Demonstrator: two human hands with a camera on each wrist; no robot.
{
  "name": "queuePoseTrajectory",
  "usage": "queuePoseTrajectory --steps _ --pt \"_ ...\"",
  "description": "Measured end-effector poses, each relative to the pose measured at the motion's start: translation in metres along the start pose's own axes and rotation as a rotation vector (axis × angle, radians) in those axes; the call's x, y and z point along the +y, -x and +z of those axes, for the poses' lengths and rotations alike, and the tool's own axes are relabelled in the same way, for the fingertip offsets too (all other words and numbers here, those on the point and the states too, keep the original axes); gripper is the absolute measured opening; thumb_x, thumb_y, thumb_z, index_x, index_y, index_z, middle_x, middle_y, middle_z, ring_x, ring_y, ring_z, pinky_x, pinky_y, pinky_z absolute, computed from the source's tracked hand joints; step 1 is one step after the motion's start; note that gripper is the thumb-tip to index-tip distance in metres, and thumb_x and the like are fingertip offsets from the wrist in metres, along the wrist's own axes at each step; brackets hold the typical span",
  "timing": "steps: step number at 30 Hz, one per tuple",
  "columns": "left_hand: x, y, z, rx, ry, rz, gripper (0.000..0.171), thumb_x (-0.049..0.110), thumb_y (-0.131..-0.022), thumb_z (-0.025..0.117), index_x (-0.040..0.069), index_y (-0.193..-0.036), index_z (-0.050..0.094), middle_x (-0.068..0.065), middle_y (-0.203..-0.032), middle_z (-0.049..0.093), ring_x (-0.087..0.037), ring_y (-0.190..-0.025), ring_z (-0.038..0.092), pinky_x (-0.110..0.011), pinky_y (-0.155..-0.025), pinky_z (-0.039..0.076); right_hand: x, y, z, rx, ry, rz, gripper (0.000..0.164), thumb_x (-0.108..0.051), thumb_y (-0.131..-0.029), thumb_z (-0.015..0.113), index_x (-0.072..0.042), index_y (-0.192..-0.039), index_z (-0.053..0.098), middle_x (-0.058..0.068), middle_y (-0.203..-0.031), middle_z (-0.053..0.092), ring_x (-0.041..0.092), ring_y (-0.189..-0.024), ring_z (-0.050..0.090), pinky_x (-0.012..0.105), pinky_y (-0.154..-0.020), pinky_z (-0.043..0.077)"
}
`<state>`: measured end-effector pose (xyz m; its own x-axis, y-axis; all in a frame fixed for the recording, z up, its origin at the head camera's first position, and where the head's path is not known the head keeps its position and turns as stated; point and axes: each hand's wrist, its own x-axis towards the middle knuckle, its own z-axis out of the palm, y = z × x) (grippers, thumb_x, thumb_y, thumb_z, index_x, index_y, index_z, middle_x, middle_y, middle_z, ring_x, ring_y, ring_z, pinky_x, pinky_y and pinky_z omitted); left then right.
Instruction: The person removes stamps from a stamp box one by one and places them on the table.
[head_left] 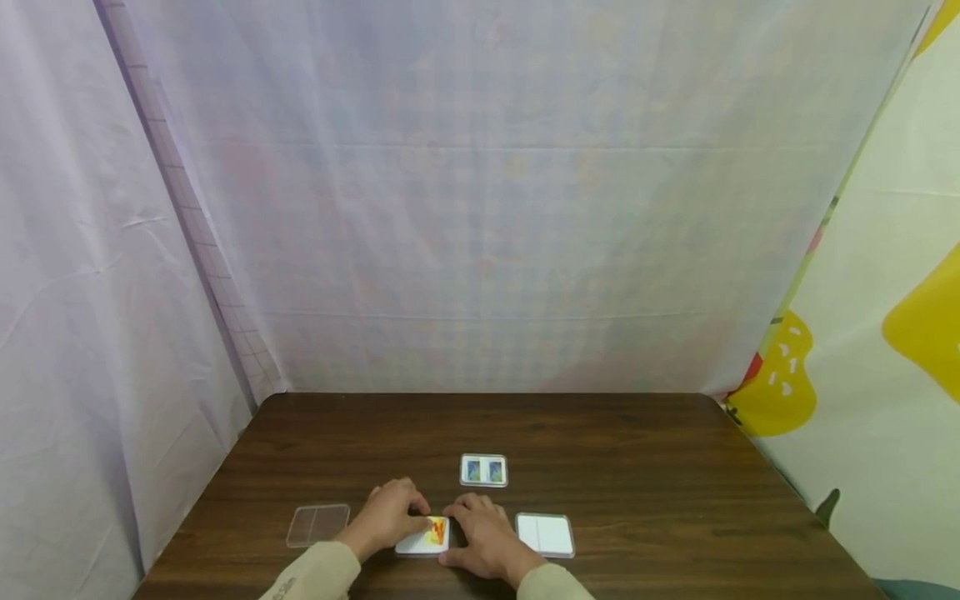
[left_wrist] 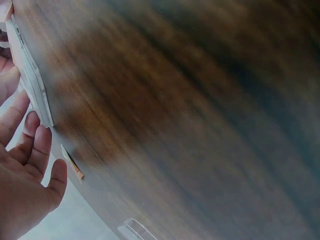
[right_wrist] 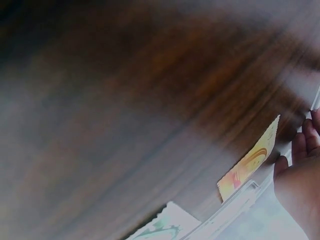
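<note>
Between my hands, low in the head view, lies a flat clear case (head_left: 412, 547) with a white insert. A yellow and red stamp (head_left: 438, 532) sits over its right part. My left hand (head_left: 386, 515) is over the case from the left, and its thumb and forefinger pinch at the stamp's edge. On the other side my right hand (head_left: 483, 536) grips the case, thumb at the near corner and fingers at the far one. The left wrist view shows the case (left_wrist: 35, 80) edge-on beside the left fingers; the right palm is hidden.
A clear lid (head_left: 318, 526) lies left on the brown table (head_left: 637, 467). Behind stands a case with two blue-green stamps (head_left: 483, 471); a white-lined case (head_left: 545, 535) lies right. The right wrist view shows a loose orange stamp (right_wrist: 250, 162) and a green one (right_wrist: 165, 225).
</note>
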<state>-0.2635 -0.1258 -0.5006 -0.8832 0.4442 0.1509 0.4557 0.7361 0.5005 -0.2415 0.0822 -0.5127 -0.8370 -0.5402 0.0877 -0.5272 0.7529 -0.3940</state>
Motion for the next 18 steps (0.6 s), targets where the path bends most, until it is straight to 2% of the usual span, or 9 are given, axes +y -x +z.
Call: queuePoseTrajectory --steps 7,18 --pt "0.001 -0.0004 0.0002 -0.002 0.0 -0.007 0.008 0.021 -0.08 0.08 0.014 -0.083 0.076 0.008 -0.082 0.055 -0.018 -0.082 0.053 -0.043 -0.076 0.038 0.0036 -0.0008 0.0035 0.031 0.007 -0.039 0.057 -0.047 -0.084 0.076 -0.01 -0.125 0.063 0.007 -0.123 0.054 0.026 -0.112 0.05 0.05 -0.095 0.041" --pt "-0.0005 -0.0002 -0.0004 0.011 0.038 0.002 0.01 0.018 -0.08 0.081 0.016 -0.081 0.071 0.008 -0.082 0.055 -0.014 -0.081 0.051 -0.042 -0.074 0.037 0.0026 -0.0007 0.0017 0.01 0.004 -0.017 0.057 -0.047 -0.084 0.076 -0.011 -0.126 0.063 0.006 -0.124 0.054 0.025 -0.114 0.05 0.05 -0.096 0.04"
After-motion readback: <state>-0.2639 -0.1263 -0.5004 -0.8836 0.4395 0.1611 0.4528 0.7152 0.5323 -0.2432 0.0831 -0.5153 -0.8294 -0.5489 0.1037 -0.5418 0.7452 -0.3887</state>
